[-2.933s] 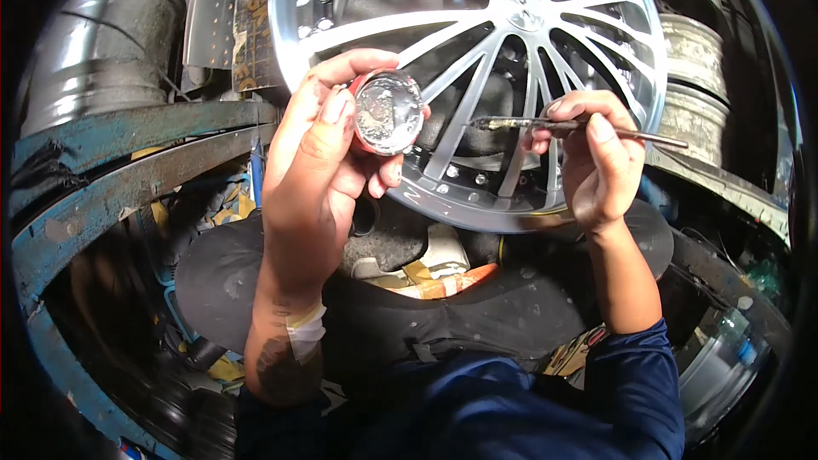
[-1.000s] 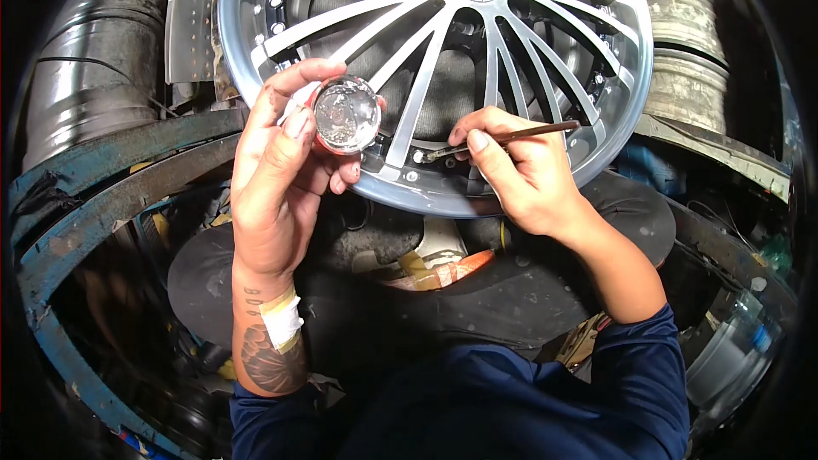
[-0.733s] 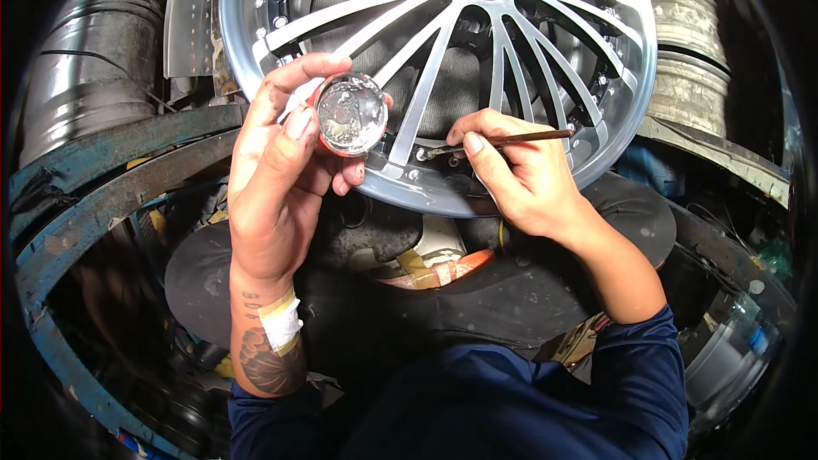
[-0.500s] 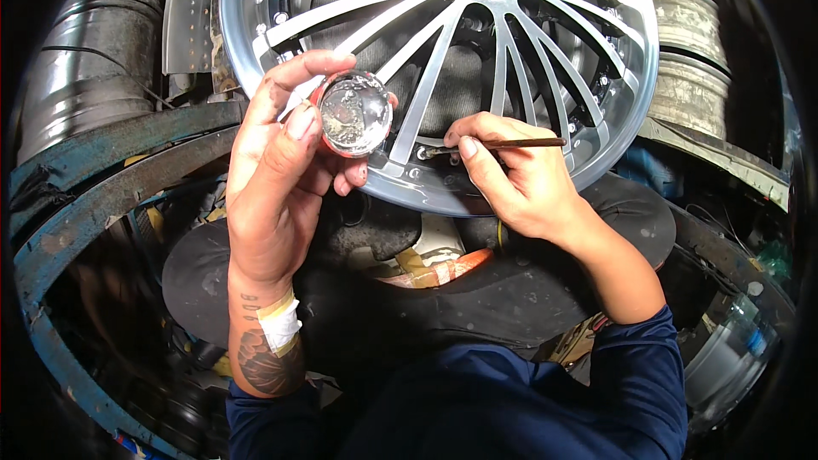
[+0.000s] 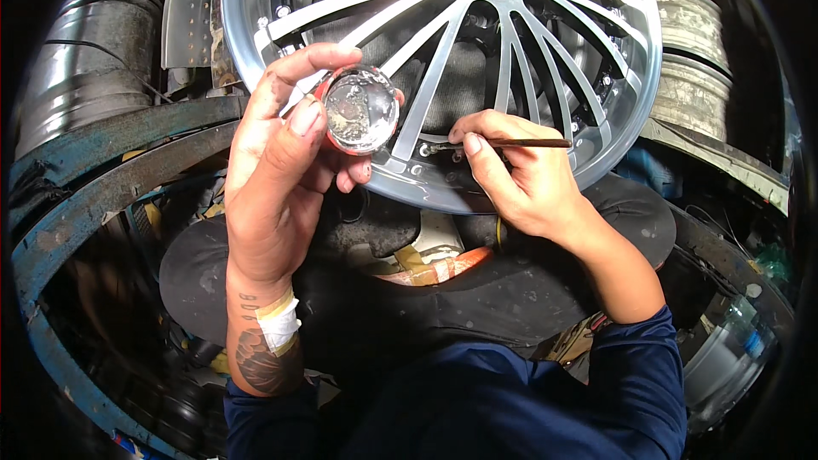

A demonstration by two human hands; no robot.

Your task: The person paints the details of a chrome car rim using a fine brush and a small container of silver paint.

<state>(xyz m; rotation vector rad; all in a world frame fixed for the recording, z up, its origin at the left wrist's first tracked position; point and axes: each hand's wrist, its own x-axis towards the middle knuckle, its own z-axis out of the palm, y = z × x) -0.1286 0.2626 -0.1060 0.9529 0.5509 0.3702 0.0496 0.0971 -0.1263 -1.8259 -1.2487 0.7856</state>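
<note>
In the head view, the left hand (image 5: pixel 277 170) grips a small red-sided cup (image 5: pixel 361 111), open mouth facing the camera, by the near left edge of the wheel (image 5: pixel 433 81). The right hand (image 5: pixel 524 170) pinches a thin brush (image 5: pixel 545 143), its tip at a bolt (image 5: pixel 424 150) along the near edge; contact is unclear. Good work here probably needs a light, steady touch and a sparingly loaded tip.

Workshop: spoked wheel (image 5: pixel 435 77), worn blue frame (image 5: pixel 128 132), probably stacked rims (image 5: pixel 694 95).
</note>
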